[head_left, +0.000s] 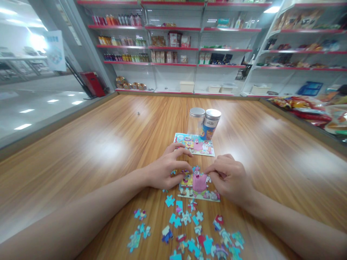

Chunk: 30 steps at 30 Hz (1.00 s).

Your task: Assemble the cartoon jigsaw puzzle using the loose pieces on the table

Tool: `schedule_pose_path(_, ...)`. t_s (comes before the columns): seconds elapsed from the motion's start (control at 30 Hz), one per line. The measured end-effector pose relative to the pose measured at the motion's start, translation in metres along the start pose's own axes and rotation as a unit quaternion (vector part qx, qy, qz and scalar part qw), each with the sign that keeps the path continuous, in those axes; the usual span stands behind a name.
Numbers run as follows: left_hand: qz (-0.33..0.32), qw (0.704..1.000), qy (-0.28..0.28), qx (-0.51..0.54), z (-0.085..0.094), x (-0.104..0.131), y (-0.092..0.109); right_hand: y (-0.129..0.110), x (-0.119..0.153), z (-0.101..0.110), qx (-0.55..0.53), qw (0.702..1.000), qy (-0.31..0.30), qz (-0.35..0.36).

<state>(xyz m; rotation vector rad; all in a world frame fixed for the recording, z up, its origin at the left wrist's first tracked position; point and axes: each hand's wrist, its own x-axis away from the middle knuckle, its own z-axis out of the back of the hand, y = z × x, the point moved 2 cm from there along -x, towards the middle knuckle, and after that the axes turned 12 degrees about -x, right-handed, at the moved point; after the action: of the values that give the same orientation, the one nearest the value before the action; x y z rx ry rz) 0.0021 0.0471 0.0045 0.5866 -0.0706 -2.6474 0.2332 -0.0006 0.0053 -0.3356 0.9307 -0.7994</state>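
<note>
A partly assembled jigsaw puzzle (199, 184) with a pink starfish and a yellow cartoon figure lies flat on the table. My left hand (170, 166) rests over its left edge, fingers apart, index fingertip and thumb at the upper left part. At the upper right edge is my right hand (230, 177), its fingers curled and the index fingertip touching the puzzle; anything between finger and thumb is hidden. Just beyond my hands lies the reference picture (206, 147), partly covered by my left fingers. Several loose puzzle pieces (208, 245) are scattered towards me, many of them light blue.
Behind the picture stand a clear jar (195, 122) with a silver lid and a blue printed can (210, 126). The wooden table (108, 144) has a raised dark rim. Stocked shelves (173, 65) line the back, and snack bags (306, 108) lie at the right.
</note>
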Motion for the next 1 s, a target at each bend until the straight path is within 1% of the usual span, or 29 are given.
schedule_pose_path(0.1,-0.016,1.000,-0.011,-0.006,0.000,-0.001,0.001,0.005,0.000,-0.001,0.010,0.999,-0.025,-0.033)
schedule_pose_path(0.17,-0.020,1.000,-0.018,-0.010,-0.001,-0.001,0.002,0.008,0.000,-0.002,0.007,0.999,-0.022,-0.046)
schedule_pose_path(0.33,-0.019,1.000,-0.020,-0.014,-0.001,-0.001,0.003,0.008,0.000,-0.004,0.002,0.999,-0.025,-0.043)
schedule_pose_path(0.4,-0.017,1.000,-0.020,-0.011,-0.001,0.000,0.003,0.007,0.000,-0.003,-0.002,0.999,-0.023,-0.029)
schedule_pose_path(0.63,-0.019,1.000,-0.021,-0.007,-0.002,0.000,0.001,0.001,0.003,-0.007,-0.024,0.997,-0.048,0.053)
schedule_pose_path(0.7,-0.019,1.000,-0.020,-0.005,-0.003,0.000,0.001,0.001,0.004,-0.009,-0.038,0.995,-0.069,0.063)
schedule_pose_path(0.83,-0.019,1.000,-0.013,-0.002,-0.003,0.000,0.000,-0.001,0.005,-0.009,-0.043,0.992,-0.083,0.083)
schedule_pose_path(0.93,-0.022,1.000,-0.010,0.000,-0.003,0.000,-0.001,-0.004,0.006,-0.010,-0.048,0.987,-0.113,0.101)
schedule_pose_path(1.0,-0.023,1.000,-0.012,0.000,-0.002,0.000,-0.001,-0.008,0.007,-0.010,-0.054,0.985,-0.109,0.119)
